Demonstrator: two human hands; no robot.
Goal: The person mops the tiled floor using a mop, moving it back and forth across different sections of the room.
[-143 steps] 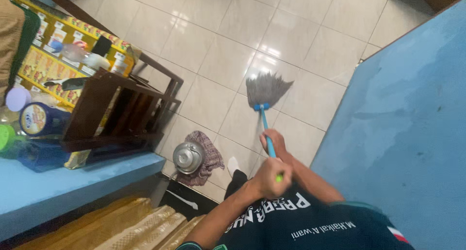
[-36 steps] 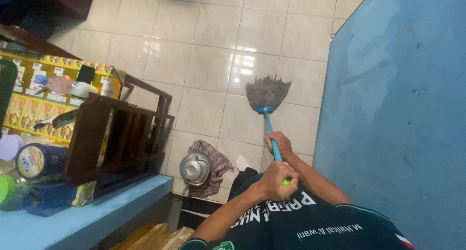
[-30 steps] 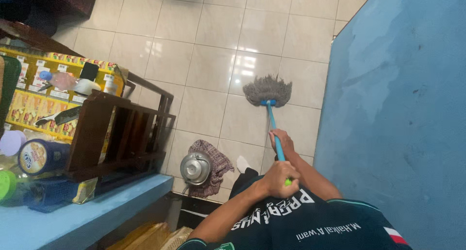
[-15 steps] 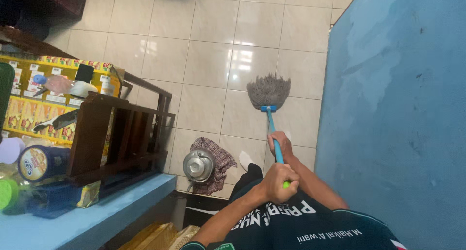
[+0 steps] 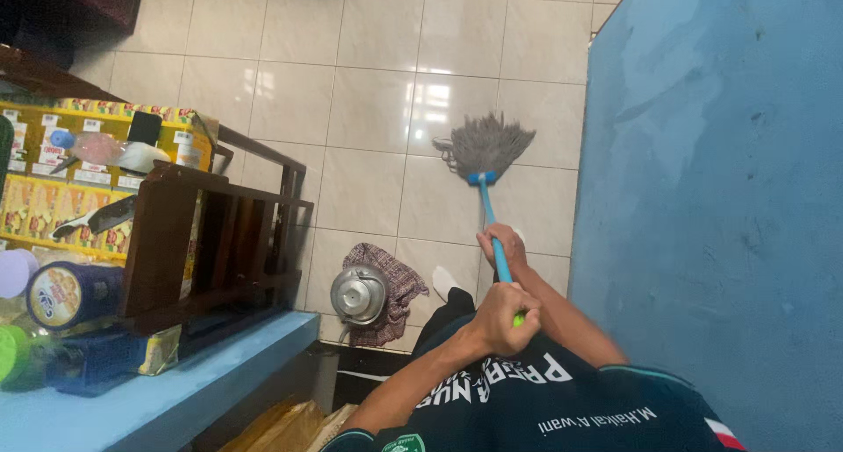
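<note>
Mid-mopping: both hands wrapped tight on mop handle (image 5: 490, 221), right hand (image 5: 502, 245) lower, left hand (image 5: 500, 316) at top, mop head (image 5: 484, 143) on tile floor (image 5: 369, 109).

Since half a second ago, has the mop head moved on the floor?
Yes. The mop head has slid farther from the person, beyond the tile seam it straddled; the kettle barely shifts in view.

The left hand (image 5: 500, 316) hides the mop handle's (image 5: 492, 228) top, and the frame's edge crops the blue shelf (image 5: 132, 408)
</note>
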